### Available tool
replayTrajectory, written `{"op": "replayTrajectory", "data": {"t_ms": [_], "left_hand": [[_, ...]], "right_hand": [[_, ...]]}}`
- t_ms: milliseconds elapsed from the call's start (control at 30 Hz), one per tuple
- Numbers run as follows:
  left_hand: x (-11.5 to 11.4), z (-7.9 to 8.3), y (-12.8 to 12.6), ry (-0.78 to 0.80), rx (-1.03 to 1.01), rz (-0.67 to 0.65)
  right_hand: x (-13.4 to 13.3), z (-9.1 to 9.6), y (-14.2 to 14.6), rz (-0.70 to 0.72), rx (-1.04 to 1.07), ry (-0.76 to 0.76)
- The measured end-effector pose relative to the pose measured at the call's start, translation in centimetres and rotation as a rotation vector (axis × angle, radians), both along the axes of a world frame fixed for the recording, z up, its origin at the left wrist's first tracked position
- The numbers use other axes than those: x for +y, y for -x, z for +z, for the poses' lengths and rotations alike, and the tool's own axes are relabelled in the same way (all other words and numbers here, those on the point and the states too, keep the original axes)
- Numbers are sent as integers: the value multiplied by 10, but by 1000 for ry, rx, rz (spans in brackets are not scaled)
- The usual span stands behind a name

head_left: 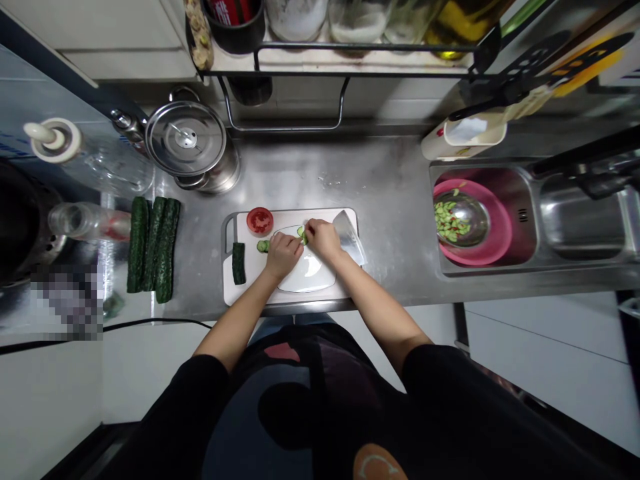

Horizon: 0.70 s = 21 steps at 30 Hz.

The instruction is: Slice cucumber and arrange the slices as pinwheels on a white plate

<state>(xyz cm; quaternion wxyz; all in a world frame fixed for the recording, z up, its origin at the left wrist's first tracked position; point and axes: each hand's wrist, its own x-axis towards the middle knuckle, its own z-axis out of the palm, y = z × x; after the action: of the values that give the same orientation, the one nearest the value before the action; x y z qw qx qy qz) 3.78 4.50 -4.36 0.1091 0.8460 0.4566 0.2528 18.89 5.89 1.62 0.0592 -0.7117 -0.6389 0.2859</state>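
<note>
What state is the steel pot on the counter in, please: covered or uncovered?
Covered: a round metal lid with a central knob sits across the steel pot, hiding its inside.

- Moderate, cool light; soft sheen on the grey stainless-steel counter [390, 207].
- Small bright glare on the glossy white plate [300, 280] and round silver pot lid [207, 127].
- Shade under the black-railed white shelf [350, 59], far side.
- Wide-angle stretching at left and right edges; far-right black slotted spatula [537, 59] blurred.
- Coarse pixel blocks mask a near-left patch.
</note>
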Motion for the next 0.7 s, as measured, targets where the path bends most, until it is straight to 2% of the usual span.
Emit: {"op": "replayTrajectory", "data": {"t_ms": [200,467,700], "left_hand": [[1,-2,-4,39,1,83],[2,-3,-6,5,14,122],[3,-2,-7,130,10,117]], "right_hand": [[-2,-5,-1,10,10,-46],[-5,-17,-3,10,22,-124],[-10,-30,-6,-5,63,-235]]}}
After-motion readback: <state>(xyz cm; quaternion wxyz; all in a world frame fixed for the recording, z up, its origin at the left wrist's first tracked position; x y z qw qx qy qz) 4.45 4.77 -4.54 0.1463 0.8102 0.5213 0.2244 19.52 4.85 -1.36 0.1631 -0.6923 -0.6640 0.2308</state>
